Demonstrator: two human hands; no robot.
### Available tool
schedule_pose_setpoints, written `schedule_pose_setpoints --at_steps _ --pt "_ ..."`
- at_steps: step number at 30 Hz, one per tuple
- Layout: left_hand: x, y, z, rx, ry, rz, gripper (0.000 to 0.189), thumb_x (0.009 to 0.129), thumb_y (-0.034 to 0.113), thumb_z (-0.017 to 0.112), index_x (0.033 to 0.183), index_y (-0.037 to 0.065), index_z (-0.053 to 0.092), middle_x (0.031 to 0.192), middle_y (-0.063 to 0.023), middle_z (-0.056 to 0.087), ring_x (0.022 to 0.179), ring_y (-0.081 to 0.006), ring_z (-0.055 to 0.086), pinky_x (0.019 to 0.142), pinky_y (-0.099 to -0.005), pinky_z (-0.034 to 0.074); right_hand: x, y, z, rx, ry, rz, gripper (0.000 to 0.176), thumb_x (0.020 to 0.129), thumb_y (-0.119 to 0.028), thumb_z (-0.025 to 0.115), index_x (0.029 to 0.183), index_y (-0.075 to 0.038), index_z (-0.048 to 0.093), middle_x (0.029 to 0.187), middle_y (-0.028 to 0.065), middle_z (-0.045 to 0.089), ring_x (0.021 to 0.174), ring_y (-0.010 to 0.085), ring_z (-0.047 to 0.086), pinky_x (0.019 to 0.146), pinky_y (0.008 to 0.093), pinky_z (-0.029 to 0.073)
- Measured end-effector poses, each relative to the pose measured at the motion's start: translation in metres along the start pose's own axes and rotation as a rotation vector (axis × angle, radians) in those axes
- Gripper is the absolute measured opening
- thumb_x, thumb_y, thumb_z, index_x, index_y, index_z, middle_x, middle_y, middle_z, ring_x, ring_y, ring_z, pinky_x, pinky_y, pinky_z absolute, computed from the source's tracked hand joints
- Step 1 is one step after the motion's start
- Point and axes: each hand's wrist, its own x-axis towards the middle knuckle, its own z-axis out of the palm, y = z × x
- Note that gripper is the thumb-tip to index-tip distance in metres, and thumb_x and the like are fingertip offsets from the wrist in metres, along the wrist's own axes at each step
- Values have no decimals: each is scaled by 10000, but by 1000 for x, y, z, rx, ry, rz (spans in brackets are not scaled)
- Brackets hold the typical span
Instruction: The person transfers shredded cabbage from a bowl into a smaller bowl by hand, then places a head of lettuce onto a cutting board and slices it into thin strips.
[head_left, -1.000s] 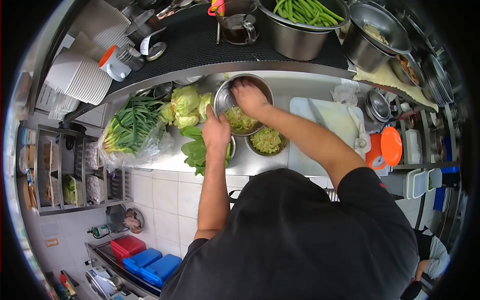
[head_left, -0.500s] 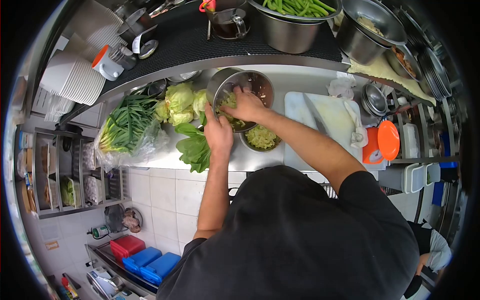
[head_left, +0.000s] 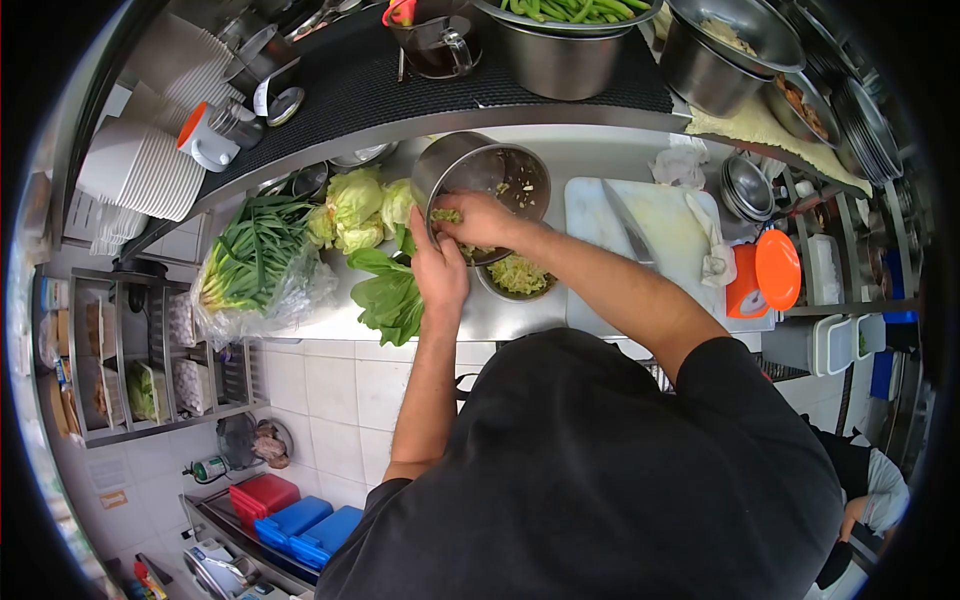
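A deep metal pot [head_left: 440, 160] lies tilted on the counter with its mouth facing me. My left hand [head_left: 438, 275] grips its rim at the lower left. Inside the mouth, my right hand [head_left: 477, 220] is closed around chopped greens [head_left: 447, 215], its fingertips partly hidden by the rim. Pale bits cling to the pot's inner wall. Just below the pot, a small metal bowl holds chopped pale-green vegetable [head_left: 518, 274]. Leafy greens [head_left: 388, 300] lie beside my left wrist, with heads of lettuce [head_left: 357, 205] behind them.
A knife [head_left: 628, 222] rests on the white cutting board [head_left: 590, 290] at right, beside a cloth [head_left: 717, 262] and an orange scale [head_left: 745, 285]. Bagged scallions [head_left: 255, 255] lie at left. A shelf [head_left: 350, 125] with pots overhangs the back. Another person [head_left: 872, 485] is at lower right.
My right hand has drawn left and down inside the pot, towards the rim near my left hand, with greens in it. More of the pot's inner wall now shows.
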Motion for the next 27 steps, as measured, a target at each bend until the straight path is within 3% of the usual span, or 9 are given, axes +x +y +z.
schedule_pose_setpoints --at_steps 2,5,8,10,15,22,25,27 --pt "1 -20 10 -25 68 109 640 1059 112 519 1675 77 347 1001 -283 766 844 -383 762 822 -478 583 3 7 -2 -19 -48 -16 423 919 -345 771 1303 -169 765 1250 181 730 1189 401 695 1040 489 557" --pt "2 -23 15 -28 30 81 670 1053 91 518 1690 86 310 955 -286 752 782 -409 745 773 -500 574 7 14 -8 -53 -133 -22 418 888 -308 788 1280 -162 780 1220 188 752 1166 400 710 1028 495 565" --pt "5 -27 21 49 -17 21 748 1013 94 538 1700 95 243 1028 -332 746 872 -537 724 754 -594 558 -3 14 -16 -152 -199 -42 410 869 -281 791 1258 -153 793 1181 195 768 1137 401 723 1016 499 573" --pt "8 -27 25 17 -19 48 780 1001 82 544 1707 106 214 985 -326 742 838 -537 718 734 -602 551 -13 19 -20 -213 -234 -38 401 875 -243 772 1261 -134 782 1187 183 758 1118 398 719 998 506 571" --pt "9 -29 37 123 -79 25 845 995 70 550 1724 113 125 1014 -320 745 862 -550 710 757 -608 545 -43 26 -24 -280 -189 -56 371 873 -166 747 1242 -141 777 1199 155 720 1130 386 715 989 509 578" --pt "13 -36 45 60 24 85 805 996 61 532 1716 103 176 1059 -351 730 896 -558 697 782 -603 530 -107 42 -26 -270 -165 -25 407 882 -166 759 1288 -157 741 1269 117 668 1231 362 656 1047 482 554" --pt "17 -40 47 9 37 37 799 998 66 532 1715 94 181 1065 -343 731 906 -545 703 805 -587 538 -124 43 -27 -406 -43 -156 433 901 -175 770 1329 -157 708 1330 110 645 1221 364 641 1060 484 533" --pt "19 -43 47 -4 54 -3 802 997 67 538 1715 89 183 1081 -334 733 920 -522 714 826 -569 549 -134 31 -29 -389 26 -83 389 912 -153 739 1300 -135 719 1351 110 659 1237 369 639 1073 474 533"
